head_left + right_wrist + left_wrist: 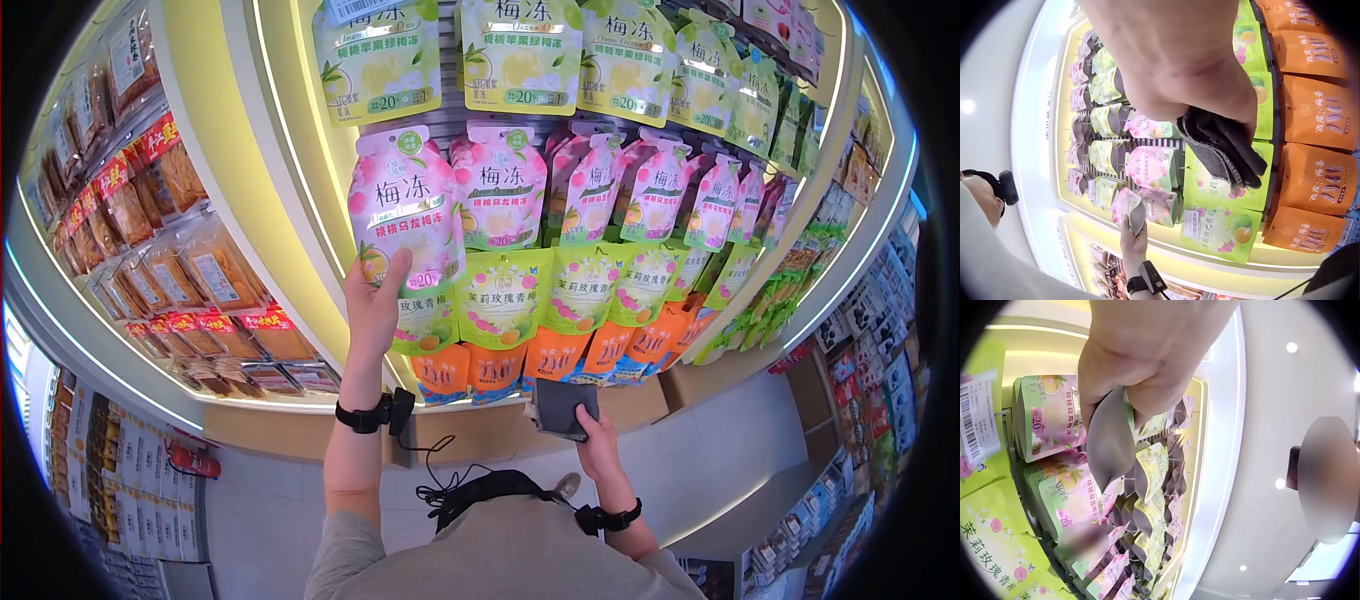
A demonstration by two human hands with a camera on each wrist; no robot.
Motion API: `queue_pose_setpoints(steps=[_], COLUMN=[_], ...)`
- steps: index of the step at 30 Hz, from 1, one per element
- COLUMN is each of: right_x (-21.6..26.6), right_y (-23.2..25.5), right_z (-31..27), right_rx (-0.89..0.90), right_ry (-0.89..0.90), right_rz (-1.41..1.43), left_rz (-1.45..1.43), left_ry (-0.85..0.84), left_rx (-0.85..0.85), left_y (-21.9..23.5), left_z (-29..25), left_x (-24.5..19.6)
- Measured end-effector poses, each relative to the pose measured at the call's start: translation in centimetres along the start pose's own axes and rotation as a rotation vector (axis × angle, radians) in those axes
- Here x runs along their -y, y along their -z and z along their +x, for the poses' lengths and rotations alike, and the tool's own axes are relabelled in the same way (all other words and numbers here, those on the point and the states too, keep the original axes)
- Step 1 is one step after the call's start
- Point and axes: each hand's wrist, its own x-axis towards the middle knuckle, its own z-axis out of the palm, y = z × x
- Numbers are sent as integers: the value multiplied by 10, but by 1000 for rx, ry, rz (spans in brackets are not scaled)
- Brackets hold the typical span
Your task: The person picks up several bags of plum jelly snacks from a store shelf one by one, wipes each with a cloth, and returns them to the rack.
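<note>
In the head view my left hand (374,305) grips the lower edge of a pink and green pouch (408,215), thumb on its front, in front of the left end of the shelf display. Seen from the left wrist, the hand (1141,369) pinches the pouch, whose grey underside (1111,440) faces the camera. My right hand (600,450) holds a folded dark grey cloth-like item (565,408) below the orange bags. The right wrist view shows that hand (1179,75) curled round the dark folded item (1219,147).
Behind the pouch hang rows of pink pouches (497,190), with green pouches (520,60) above. Green bags (503,300) and orange bags (485,370) are lower. Packaged snacks (180,280) fill the left shelf. A black cable (432,490) hangs near the body; a fire extinguisher (194,461) stands lower left.
</note>
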Motion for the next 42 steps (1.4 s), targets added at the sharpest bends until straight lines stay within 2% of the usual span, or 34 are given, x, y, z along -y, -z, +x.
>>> queue_pose_setpoints(steps=[4, 6, 8, 10, 11, 12, 13, 14, 15, 16, 17, 19, 20, 21, 23, 24, 25, 28, 29, 32, 33, 35, 36, 38, 39, 40, 41, 42], right_x=[8, 26, 48, 77, 89, 93, 93, 87, 80, 67, 55, 40, 43, 49, 64, 72, 76, 76, 73, 70, 70, 65, 61, 55, 55, 56, 56, 56], right_y=[-14, -29, -57, -86, -102, -117, -130, -142, -144, -142, -139, -121, -119, -118, -122, -128, -134, -149, -145, -123, -112, -95, -93, -91, -92, -96, -98, -100], right_z=[-4, -4, -7, -1, 0, 3, 1, -2, -4, -10, -14, -17, -18, -13, -2, 4, 3, -4, -9, -17, -18, -20, -19, -17, -12, -5, -2, -4], right_rx=[11, 17, 87, 134, 128, 146, 225, 247, 247, 407, 573, 604, 624, 639, 354, 272, 268, 527, 529, 647, 661, 509, 512, 83, 83, 198, 306, 404], right_ry=[56, 285, 590, 1105, 1256, 1282, 1224, 1226, 1229, 1253, 1275, 1258, 1234, 1236, 1153, 1170, 1164, 1158, 1163, 1114, 1118, 1093, 1093, 438, 442, 287, 125, 42], right_rz=[4, -88, -296, -751, -912, -1057, -1146, -1275, -1278, -1326, -1369, -1385, -1401, -1404, -1235, -1242, -1241, -1284, -1281, -1200, -1202, -1163, -1164, -589, -591, -233, 128, 218], left_rz=[-53, -55, -64, -49, -32, -50, -52, -1, 51, 195, 180, -342, -346, -182, 93, 97, 99, 38, 41, -20, -21, -48, -100, -155, -209, -212, -223, -230], left_ry=[64, 105, 176, 199, 192, 230, 249, 142, 28, 60, -21, 338, 333, 243, 138, 123, 104, 122, 117, 109, 104, 239, 202, 233, 262, 257, 332, 407], left_rx=[22, 64, 110, 152, 180, 232, 241, 216, 182, 138, 158, -34, -46, -1, 111, 132, 152, 185, 183, 19, 6, -66, -89, -43, 6, 8, 71, 137], left_y=[-5, -14, -26, -41, -46, -49, -47, -44, -46, -39, -27, -18, -17, -17, -23, -30, -35, -30, -27, -27, -26, -19, -17, -17, -19, -22, -28, -31], left_z=[-44, -68, -98, -125, -137, -148, -160, -168, -164, -166, -170, -166, -168, -172, -178, -183, -186, -193, -194, -192, -189, -187, -188, -192, -194, -197, -200, -202], left_x=[-1, 4, 10, 10, 8, 5, 12, 26, 22, 10, 20, 19, 19, 19, 5, 5, 6, 9, 10, 12, 8, -2, 3, 3, 3, 8, 13, 16])
